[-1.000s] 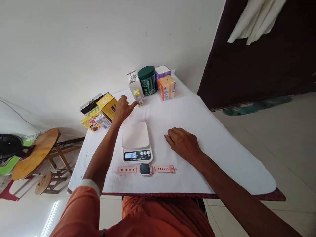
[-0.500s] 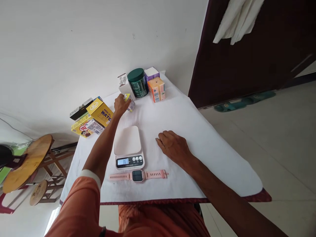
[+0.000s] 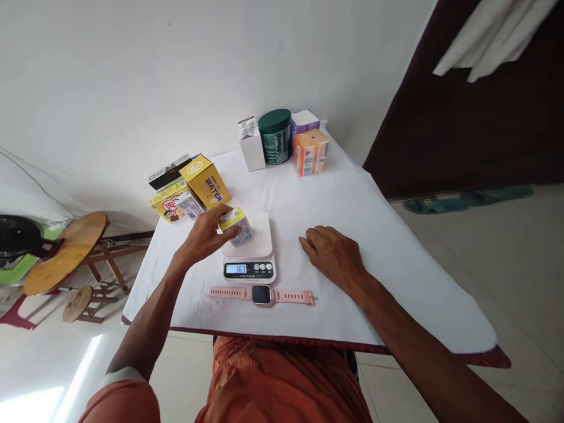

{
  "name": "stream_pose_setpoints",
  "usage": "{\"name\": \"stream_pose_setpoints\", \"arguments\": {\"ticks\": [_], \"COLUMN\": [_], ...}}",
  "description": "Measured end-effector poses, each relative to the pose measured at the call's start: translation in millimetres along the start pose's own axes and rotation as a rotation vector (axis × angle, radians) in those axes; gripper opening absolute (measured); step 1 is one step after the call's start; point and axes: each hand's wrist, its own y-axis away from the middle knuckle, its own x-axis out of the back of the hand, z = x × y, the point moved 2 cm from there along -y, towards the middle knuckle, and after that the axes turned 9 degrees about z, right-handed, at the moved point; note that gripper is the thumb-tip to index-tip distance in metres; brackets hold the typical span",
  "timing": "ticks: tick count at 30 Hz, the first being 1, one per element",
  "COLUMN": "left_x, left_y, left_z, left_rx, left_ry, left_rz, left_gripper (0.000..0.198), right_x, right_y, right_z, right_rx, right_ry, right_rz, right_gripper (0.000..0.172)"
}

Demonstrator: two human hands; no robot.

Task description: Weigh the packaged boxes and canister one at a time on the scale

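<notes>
My left hand (image 3: 206,236) grips a small white box with a yellow top (image 3: 241,231), thumb on one side and fingers on the other. The box is over the white platform of a digital kitchen scale (image 3: 263,241); whether it touches the platform I cannot tell. The scale's display appears to read 363. My right hand (image 3: 333,254) rests on the tablecloth to the right of the scale, fingers curled in, with nothing visible in it. In front of the scale lies a pink-strapped smartwatch (image 3: 261,295), stretched out flat.
Yellow boxes (image 3: 207,181) and a black box (image 3: 170,171) cluster at the table's left. Along the wall stand a white box (image 3: 252,147), a green-lidded jar (image 3: 275,138), a purple box (image 3: 305,120) and an orange box (image 3: 311,154). Wooden stools (image 3: 79,302) are left of the table.
My left hand has brought the small box from beside the tall white box at the back to over the scale. My right hand stays curled on the cloth. The view has shifted.
</notes>
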Motion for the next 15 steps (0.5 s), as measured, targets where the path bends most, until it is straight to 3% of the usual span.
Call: {"name": "stream_pose_setpoints", "arguments": {"ticks": [7, 11, 15], "left_x": [-11.5, -18.5, 4.5], "left_y": [19, 32, 50], "left_z": [-10, -18, -35], "left_rx": [-0.056, -0.017, 0.083], "left_ry": [0.003, 0.003, 0.068], "left_rz": [0.057, 0.166, 0.304], "left_gripper": [0.05, 0.033, 0.031], "right_x": [3, 4, 3], "right_y": [3, 3, 4], "right_z": [2, 2, 3], "right_rx": [0.075, 0.094, 0.082], "right_ry": [-0.063, -0.109, -0.106], "right_rz": [0.085, 0.072, 0.065], "right_gripper": [0.042, 0.051, 0.05]}}
